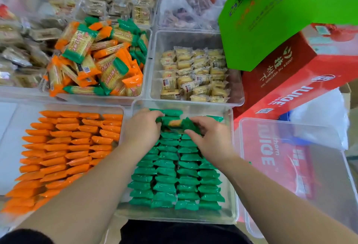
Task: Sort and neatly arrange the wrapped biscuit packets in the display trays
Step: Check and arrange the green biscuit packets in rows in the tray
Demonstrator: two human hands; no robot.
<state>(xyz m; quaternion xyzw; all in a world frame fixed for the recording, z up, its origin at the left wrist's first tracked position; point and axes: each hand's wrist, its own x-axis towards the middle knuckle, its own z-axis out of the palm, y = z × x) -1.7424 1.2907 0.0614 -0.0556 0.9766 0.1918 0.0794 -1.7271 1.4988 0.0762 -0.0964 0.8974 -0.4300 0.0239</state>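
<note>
A clear tray (233,166) in front of me holds several neat rows of green-wrapped biscuit packets (186,174) standing on edge. Over its far end, my left hand (142,127) and my right hand (211,137) each pinch one end of a single green packet (175,122), held level just above the rows. To the left, another clear tray (120,108) carries orange-wrapped packets (67,152) in tidy rows. Behind it lies a jumbled heap of mixed orange and green packets (96,59) in a third tray (147,65).
A tray of small pale-wrapped biscuits (195,73) sits behind the green one. Further trays of brown and clear-wrapped snacks (116,1) fill the back. At right stand a red juice box (290,81), a green bag (286,15) and an upturned clear tray (290,166).
</note>
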